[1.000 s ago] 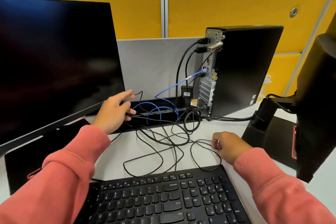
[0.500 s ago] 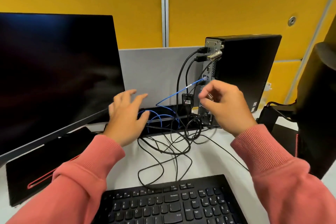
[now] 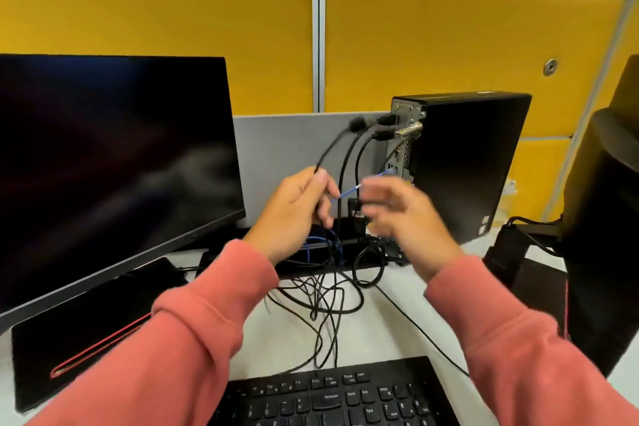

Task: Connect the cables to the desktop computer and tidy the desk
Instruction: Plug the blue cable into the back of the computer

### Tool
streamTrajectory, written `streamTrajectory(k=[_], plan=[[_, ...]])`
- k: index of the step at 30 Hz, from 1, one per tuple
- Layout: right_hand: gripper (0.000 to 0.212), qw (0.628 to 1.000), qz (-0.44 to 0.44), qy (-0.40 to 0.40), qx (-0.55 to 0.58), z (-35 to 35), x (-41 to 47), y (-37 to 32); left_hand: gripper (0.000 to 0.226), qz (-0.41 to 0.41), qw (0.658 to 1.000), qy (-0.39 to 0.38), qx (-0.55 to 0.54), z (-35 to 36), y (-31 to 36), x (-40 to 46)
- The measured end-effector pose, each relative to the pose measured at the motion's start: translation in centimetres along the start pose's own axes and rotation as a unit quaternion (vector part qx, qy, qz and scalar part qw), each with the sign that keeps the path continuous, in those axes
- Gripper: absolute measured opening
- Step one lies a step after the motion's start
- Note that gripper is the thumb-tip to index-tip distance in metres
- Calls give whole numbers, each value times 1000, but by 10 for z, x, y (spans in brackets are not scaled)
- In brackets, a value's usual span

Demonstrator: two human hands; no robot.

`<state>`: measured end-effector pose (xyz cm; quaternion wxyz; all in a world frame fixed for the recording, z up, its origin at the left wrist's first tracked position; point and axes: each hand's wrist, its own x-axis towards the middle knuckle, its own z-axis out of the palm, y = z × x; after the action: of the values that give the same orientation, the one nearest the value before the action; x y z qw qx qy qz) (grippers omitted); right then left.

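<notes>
Two hands: raised before the computer [image 3: 466,162].
Left hand [image 3: 294,211]: grip pinches a black cable [image 3: 332,145], plug up-right toward the rear ports.
Right hand [image 3: 397,207]: blurred, grip unclear; nearer ports.

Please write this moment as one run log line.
left hand: grips thin black cable | right hand: raised, blurred | black desktop computer tower: blue cable plugged in
</notes>
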<state>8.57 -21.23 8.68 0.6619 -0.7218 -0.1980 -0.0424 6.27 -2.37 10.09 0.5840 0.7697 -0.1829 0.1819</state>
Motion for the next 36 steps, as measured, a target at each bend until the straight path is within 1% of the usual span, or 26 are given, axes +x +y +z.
streamTrajectory(k=[1, 2, 3, 4, 5, 6, 7, 8, 9, 10, 12, 14, 15, 17, 18, 20, 22, 24, 26, 28, 30, 31, 33, 34, 35, 36], plan=[[56, 994, 56, -63, -73, 2, -8, 23, 36, 9, 1000, 25, -3, -5, 5, 6], [54, 976, 106, -134, -136, 4, -19, 44, 37, 15, 999, 43, -1, -10, 9, 12], [51, 954, 137, -194, -182, 7, -28, 60, 37, 19, 998, 54, 3, -17, 12, 18], [43, 941, 148, -227, -203, 9, -38, 71, 37, 22, 998, 59, 11, -23, 14, 22], [29, 939, 146, -234, -207, 9, -45, 75, 37, 23, 997, 64, 22, -30, 15, 26], [18, 945, 132, -226, -197, 7, -49, 74, 37, 20, 996, 72, 37, -39, 14, 30], [18, 956, 113, -196, -187, 1, -48, 74, 37, 16, 995, 87, 50, -48, 12, 33], [22, 970, 100, -139, -170, -4, -44, 73, 37, 10, 992, 107, 66, -60, 10, 36], [25, 982, 100, -66, -144, -11, -39, 73, 37, 8, 987, 131, 89, -72, 9, 38], [27, 988, 111, 14, -110, -20, -34, 75, 38, 11, 981, 154, 121, -85, 6, 39], [26, 977, 134, 161, -45, -38, -23, 83, 38, 25, 958, 190, 212, -108, 5, 39], [14, 945, 156, 289, -11, -58, -16, 90, 38, 29, 935, 210, 285, -125, 6, 36], [15, 923, 169, 345, 7, -67, -14, 91, 38, 27, 927, 216, 305, -131, 7, 34], [18, 865, 200, 459, 44, -78, -13, 92, 38, 27, 913, 225, 340, -140, 8, 30], [25, 839, 206, 499, 62, -81, -11, 95, 38, 30, 904, 231, 360, -143, 8, 29], [32, 811, 204, 541, 86, -83, -8, 103, 38, 37, 882, 245, 401, -146, 9, 27], [32, 798, 208, 560, 80, -82, -7, 108, 37, 37, 863, 246, 439, -144, 10, 25], [31, 802, 213, 556, 49, -80, -9, 109, 36, 38, 859, 229, 456, -141, 12, 22], [32, 810, 217, 544, 28, -76, -12, 106, 36, 30, 861, 220, 457, -139, 10, 21], [32, 819, 206, 534, 33, -72, -15, 105, 35, 6, 871, 201, 448, -138, -1, 21], [30, 833, 186, 518, 58, -68, -18, 99, 36, -44, 889, 148, 431, -134, -23, 18], [28, 843, 171, 504, 72, -65, -18, 94, 43, -76, 895, 114, 425, -129, -35, 14], [23, 872, 131, 461, 96, -58, -18, 83, 74, -129, 902, 56, 408, -113, -53, 5], [23, 885, 108, 440, 104, -54, -18, 77, 87, -136, 901, 59, 407, -102, -56, 0], [25, 895, 87, 423, 107, -49, -18, 70, 96, -117, 896, 94, 418, -88, -56, -6], [27, 903, 73, 409, 110, -46, -18, 65, 102, -71, 886, 141, 437, -73, -52, -13]])
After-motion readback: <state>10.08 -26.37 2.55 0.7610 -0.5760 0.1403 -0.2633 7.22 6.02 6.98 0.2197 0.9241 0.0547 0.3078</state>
